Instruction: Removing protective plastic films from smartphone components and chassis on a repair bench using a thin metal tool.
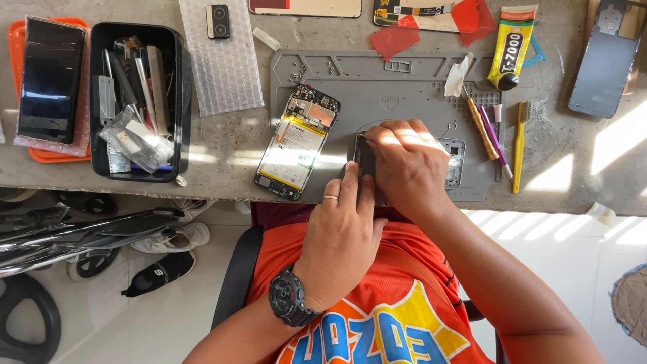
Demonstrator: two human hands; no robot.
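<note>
Both hands work close together on a grey mat [404, 87] that lies on the counter [229, 145]. The right hand [408, 162] lies flat over a dark phone part [364, 156], pressing down on it with bent fingers. The left hand [344, 226] comes up from below, and its fingers rest against the lower edge of the same part. It wears a ring, and a black watch [288, 298] sits on its wrist. The two hands touch each other. Most of the phone part is hidden under them, so only its dark left edge shows. I cannot tell if either hand truly grips it or just presses on it.

Just left of the hands lies an open phone [297, 141] with its insides showing. Just right of the right hand, a small grey frame piece [455, 162] peeks out. Further right lie thin tools [488, 131] and a yellow brush [519, 145]. Above those, far from the hands, a yellow glue tube [510, 47] rests.

Well to the left of the hands stands a black box [180, 101] full of tools. Beyond it, a dark phone [50, 77] lies on an orange tray [17, 40]. A sheet of bubble wrap [226, 71] lies above and to the left of the hands.
</note>
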